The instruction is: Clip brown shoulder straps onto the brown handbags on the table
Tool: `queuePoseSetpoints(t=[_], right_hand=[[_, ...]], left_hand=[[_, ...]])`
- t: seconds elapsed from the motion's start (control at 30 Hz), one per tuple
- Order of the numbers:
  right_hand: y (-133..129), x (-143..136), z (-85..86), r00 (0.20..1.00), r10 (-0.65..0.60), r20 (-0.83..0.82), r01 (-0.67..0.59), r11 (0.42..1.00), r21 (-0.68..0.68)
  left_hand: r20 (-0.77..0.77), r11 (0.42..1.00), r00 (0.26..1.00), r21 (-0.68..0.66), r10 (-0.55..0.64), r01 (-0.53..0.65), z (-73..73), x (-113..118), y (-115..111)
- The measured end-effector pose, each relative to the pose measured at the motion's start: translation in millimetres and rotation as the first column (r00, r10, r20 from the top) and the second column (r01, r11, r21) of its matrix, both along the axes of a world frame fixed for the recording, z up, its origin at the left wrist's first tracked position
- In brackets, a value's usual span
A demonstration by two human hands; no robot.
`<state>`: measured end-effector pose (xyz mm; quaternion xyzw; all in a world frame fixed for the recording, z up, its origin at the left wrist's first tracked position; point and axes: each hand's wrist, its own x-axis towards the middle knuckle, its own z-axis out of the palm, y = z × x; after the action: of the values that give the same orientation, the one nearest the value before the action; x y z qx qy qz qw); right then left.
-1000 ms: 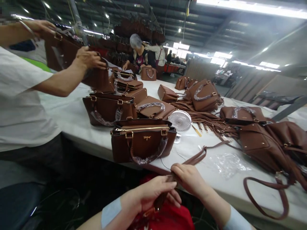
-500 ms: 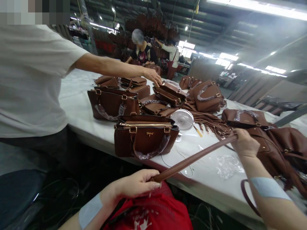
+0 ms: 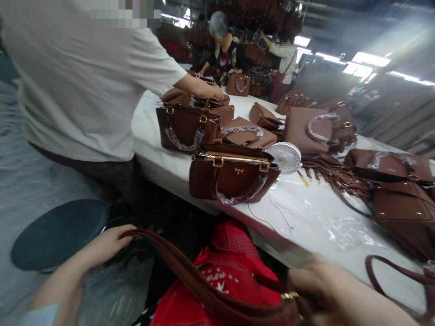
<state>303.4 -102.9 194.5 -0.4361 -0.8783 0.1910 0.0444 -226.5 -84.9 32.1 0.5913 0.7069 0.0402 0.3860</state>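
A long brown leather strap [image 3: 190, 271] sags across my lap, over a red apron [image 3: 234, 271]. At the lower left my left hand [image 3: 113, 244] pinches one end of it. My right hand [image 3: 316, 280], blurred, is closed round the other part near a gold-coloured metal fitting [image 3: 289, 295]. Ahead of my lap, an upright brown handbag [image 3: 238, 179] with a gold dragonfly emblem and plastic-wrapped handles stands at the table's near edge.
The white table [image 3: 306, 217] holds several more brown bags, a small white fan [image 3: 284, 157], a pile of straps [image 3: 326, 170] and clear plastic [image 3: 350, 231]. A person [image 3: 84, 81] reaches over from the left. A dark stool [image 3: 64, 233] stands at lower left.
My left hand has moved left and my right hand down towards me; the strap, taut before, now hangs slack. The person on the left has drawn their hand back to the rear bags.
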Motion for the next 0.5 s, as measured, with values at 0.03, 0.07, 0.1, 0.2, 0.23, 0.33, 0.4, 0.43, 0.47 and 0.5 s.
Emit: queuePoseSetpoints(t=[0.03,0.07,0.1,0.2,0.23,0.33,0.4,0.43,0.47,0.5], right_hand=[[12,-23,-11.8,0.993,0.117,0.019,-0.112,0.979,-0.171],[25,-43,-24.2,0.989,0.143,0.029,-0.131,0.957,-0.259],[38,-61,-37.6,0.989,0.139,0.044,-0.121,0.951,-0.285],[66,-93,-81.0,0.986,0.081,0.144,-0.047,0.973,-0.227],[71,-97,-94.9,0.983,0.064,0.175,-0.031,0.982,-0.184],[75,-97,-127.1,0.978,0.039,0.205,-0.028,0.998,-0.059],[72,-97,-139.0,0.983,0.051,0.178,-0.049,0.999,-0.011],[69,-98,-142.4,0.985,0.064,0.160,-0.065,0.998,0.005],[66,-100,-144.7,0.986,0.074,0.147,-0.078,0.997,0.027],[63,-103,-146.0,0.987,0.087,0.138,-0.095,0.994,0.053]], left_hand=[[-0.142,1.000,0.990,-0.009,-0.003,0.002,-7.1,-4,-6],[-0.281,0.999,0.960,-0.038,-0.001,-0.010,-14.3,-7,-12],[-0.418,0.993,0.908,-0.104,0.005,-0.054,-21.7,-10,-18],[-0.546,0.976,0.837,-0.151,0.047,-0.154,-44.6,-22,-41],[-0.553,0.970,0.830,-0.155,0.073,-0.188,-51.4,-27,-49],[-0.554,0.947,0.820,-0.165,0.141,-0.274,-65.7,-36,-73],[-0.528,0.948,0.834,-0.154,0.160,-0.279,-68.8,-27,-79],[-0.506,0.954,0.848,-0.143,0.158,-0.263,-67.8,-17,-79],[-0.461,0.967,0.874,-0.111,0.153,-0.228,-65.0,-3,-75],[-0.401,0.981,0.905,-0.066,0.140,-0.181,-60.1,15,-69]])
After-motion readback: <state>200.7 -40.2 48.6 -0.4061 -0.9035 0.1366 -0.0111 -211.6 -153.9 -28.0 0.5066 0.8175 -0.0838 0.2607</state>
